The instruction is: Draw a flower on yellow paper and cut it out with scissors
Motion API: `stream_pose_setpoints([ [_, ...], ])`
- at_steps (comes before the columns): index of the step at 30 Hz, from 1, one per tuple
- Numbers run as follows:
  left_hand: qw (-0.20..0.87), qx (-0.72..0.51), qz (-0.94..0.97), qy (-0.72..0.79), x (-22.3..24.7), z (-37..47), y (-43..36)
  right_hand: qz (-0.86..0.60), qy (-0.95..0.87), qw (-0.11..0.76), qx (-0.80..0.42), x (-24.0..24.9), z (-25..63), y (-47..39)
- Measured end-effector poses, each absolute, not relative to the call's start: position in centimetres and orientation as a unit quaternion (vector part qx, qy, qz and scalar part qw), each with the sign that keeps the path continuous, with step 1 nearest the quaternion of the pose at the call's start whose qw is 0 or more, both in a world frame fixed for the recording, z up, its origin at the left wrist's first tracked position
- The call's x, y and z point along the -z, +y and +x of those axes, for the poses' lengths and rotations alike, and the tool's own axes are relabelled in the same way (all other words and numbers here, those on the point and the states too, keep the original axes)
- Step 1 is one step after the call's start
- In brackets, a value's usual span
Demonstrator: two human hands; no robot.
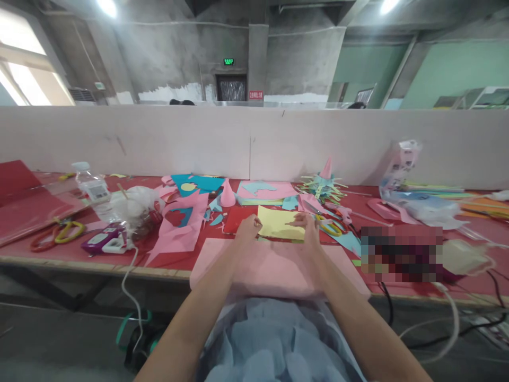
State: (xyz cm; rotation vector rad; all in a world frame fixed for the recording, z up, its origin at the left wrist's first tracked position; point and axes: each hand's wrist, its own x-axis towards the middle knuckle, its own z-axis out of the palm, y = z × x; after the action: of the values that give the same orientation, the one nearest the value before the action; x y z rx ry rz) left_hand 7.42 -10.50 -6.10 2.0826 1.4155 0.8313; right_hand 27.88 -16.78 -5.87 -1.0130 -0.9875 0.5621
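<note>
A yellow sheet of paper (pixel 274 223) lies between my hands, over a red sheet (pixel 234 218). My left hand (pixel 249 227) is closed on the sheet's left edge. At its right part is my right hand (pixel 308 222), fingers closed round a thin pointed object, perhaps a pencil, whose tip points left over the yellow paper. A pink padded board (pixel 274 265) lies under my forearms at the table's front edge. Just right of my right hand are yellow-handled scissors (pixel 331 227).
Pink cut paper (pixel 183 228), a pink cone (pixel 228 194) and a fringed cone figure (pixel 324 183) surround the work spot. At left stand a bottle (pixel 92 183), scissors (pixel 69 231) and a purple device (pixel 101 239). A white partition (pixel 178 143) runs behind.
</note>
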Motion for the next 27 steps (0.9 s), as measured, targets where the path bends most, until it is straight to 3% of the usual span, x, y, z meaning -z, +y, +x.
stream_pose_setpoints([
  [10,0.219,-0.285,0.727,0.585,6.4,7.9,-10.5,-0.46,-0.459,0.672,-0.355,6.0,27.4,-16.6],
  [22,0.266,-0.277,0.765,0.517,6.3,7.1,-10.1,-0.541,-0.498,0.631,-0.249,6.6,27.5,-16.3],
  [27,0.238,-0.273,0.776,0.516,6.8,7.5,-9.7,-0.531,-0.416,0.698,-0.24,6.3,25.1,-15.8],
])
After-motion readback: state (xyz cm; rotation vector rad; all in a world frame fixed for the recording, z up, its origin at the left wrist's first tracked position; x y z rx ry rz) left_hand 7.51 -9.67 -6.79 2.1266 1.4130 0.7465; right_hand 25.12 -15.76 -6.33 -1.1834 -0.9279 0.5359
